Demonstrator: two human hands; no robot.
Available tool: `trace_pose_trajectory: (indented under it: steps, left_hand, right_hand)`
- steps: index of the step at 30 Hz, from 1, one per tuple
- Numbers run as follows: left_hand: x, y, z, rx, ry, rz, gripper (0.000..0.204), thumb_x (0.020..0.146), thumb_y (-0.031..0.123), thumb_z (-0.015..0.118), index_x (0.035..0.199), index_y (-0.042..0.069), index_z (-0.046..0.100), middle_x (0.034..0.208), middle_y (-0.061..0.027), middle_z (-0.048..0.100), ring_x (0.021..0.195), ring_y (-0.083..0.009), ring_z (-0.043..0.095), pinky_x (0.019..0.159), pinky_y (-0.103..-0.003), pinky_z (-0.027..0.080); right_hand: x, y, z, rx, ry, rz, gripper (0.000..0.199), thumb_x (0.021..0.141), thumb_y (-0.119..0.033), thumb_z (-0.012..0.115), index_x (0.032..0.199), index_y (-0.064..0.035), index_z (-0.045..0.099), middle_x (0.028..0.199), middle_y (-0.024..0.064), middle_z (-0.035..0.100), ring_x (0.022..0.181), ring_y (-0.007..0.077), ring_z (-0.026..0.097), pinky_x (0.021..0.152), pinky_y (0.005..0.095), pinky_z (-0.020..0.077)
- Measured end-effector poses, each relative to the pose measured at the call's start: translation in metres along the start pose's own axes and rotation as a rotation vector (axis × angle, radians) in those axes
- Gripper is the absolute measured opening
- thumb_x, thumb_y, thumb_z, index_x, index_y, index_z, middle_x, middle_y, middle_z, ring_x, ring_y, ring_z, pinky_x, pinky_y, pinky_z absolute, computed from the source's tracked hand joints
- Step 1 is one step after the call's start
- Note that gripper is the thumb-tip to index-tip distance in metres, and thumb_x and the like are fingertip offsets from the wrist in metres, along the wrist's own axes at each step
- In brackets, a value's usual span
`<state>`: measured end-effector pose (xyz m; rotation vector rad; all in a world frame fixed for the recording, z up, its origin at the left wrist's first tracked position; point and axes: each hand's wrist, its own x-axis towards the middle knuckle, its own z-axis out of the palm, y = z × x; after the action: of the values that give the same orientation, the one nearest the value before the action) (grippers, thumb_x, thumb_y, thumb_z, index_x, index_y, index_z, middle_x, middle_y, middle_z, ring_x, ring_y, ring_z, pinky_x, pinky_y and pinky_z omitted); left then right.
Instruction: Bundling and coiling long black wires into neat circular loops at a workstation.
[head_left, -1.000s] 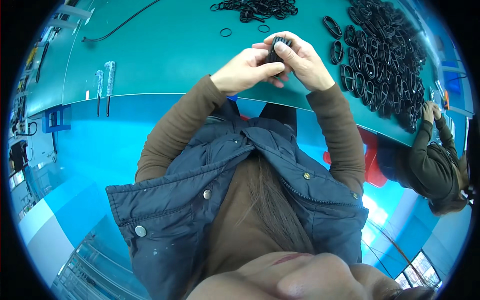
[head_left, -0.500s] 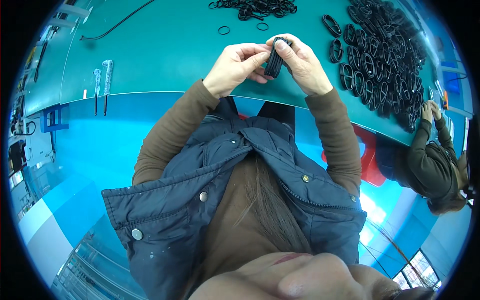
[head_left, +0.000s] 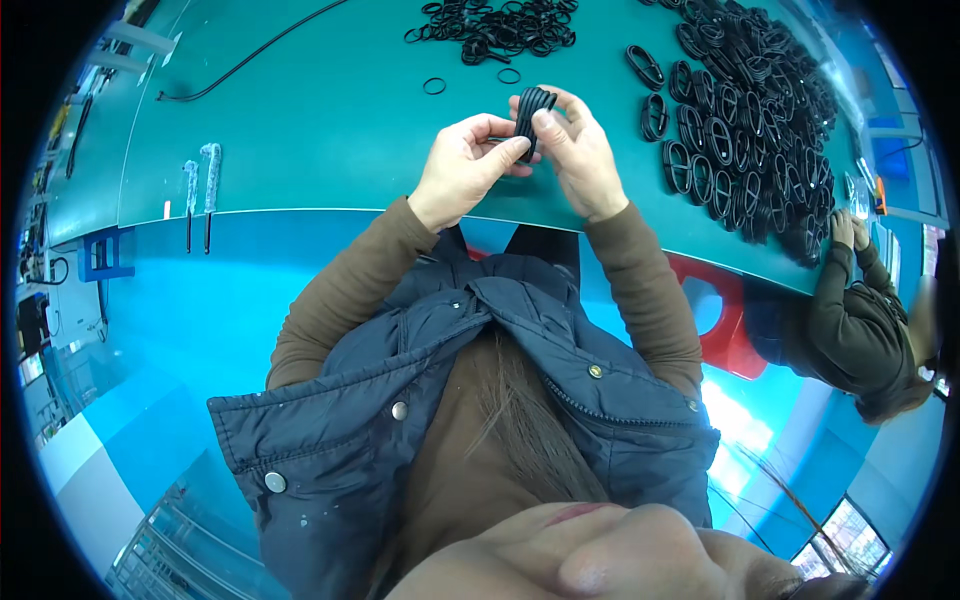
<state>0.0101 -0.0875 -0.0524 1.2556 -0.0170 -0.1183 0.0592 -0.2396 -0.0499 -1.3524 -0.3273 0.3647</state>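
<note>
Between my two hands, above the near part of the green table (head_left: 330, 150), is a coiled black cable (head_left: 531, 118) bunched into a narrow bundle. My right hand (head_left: 578, 150) grips its right side, thumb in front and fingers behind. At the lower left of the coil, my left hand (head_left: 465, 165) pinches it between thumb and fingers; some of those fingertips are hidden behind the bundle. Just beyond my hands lie two single black rings (head_left: 433, 86). A heap of similar black rings (head_left: 510, 30) is farther back.
Many coiled black cables (head_left: 745, 120) are piled on the right of the table. One loose black cable (head_left: 260, 58) lies at the far left. Two slim tools with bluish wrapping (head_left: 210, 180) overhang the table's near edge. A person (head_left: 860, 320) sits at the far right, beyond a red stool (head_left: 728, 320).
The coil is tilted and has shifted slightly left with both hands. My left thumb now sits against its lower part. The whole view has shifted a little.
</note>
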Motion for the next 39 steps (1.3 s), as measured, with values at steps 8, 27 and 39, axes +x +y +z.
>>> trace_pose_trajectory:
  steps: [8, 27, 39]
  left_hand:
    - [0.002, -0.009, 0.013, 0.148, -0.026, 0.119, 0.022, 0.09, 0.005, 0.062, 0.108, -0.007, 0.058, 0.094, -0.0145, 0.065, 0.083, -0.0186, 0.066, 0.073, -0.025, 0.056]
    - [0.01, -0.007, 0.014, -0.161, -0.057, -0.062, 0.022, 0.089, 0.005, 0.064, 0.108, -0.005, 0.058, 0.102, -0.0153, 0.063, 0.085, -0.0207, 0.066, 0.074, -0.027, 0.057]
    - [0.023, -0.02, 0.035, 0.005, -0.148, -0.051, 0.019, 0.088, 0.003, 0.063, 0.105, -0.002, 0.057, 0.097, -0.0111, 0.062, 0.083, -0.0193, 0.066, 0.068, -0.024, 0.054]
  right_hand:
    - [-0.01, 0.001, 0.005, -0.058, 0.112, -0.069, 0.045, 0.098, -0.032, 0.049, 0.126, 0.0034, 0.048, 0.119, 0.0229, 0.059, 0.107, 0.0271, 0.059, 0.088, 0.0316, 0.0506]
    - [-0.005, 0.009, -0.03, 0.443, -0.002, 0.105, 0.044, 0.1, -0.034, 0.045, 0.124, 0.0025, 0.051, 0.121, 0.0215, 0.059, 0.102, 0.025, 0.062, 0.086, 0.0359, 0.0526]
    - [-0.018, -0.008, -0.049, 0.472, 0.178, 0.074, 0.032, 0.097, -0.025, 0.054, 0.119, -0.0026, 0.048, 0.116, 0.0196, 0.061, 0.094, 0.0228, 0.064, 0.075, 0.0297, 0.0548]
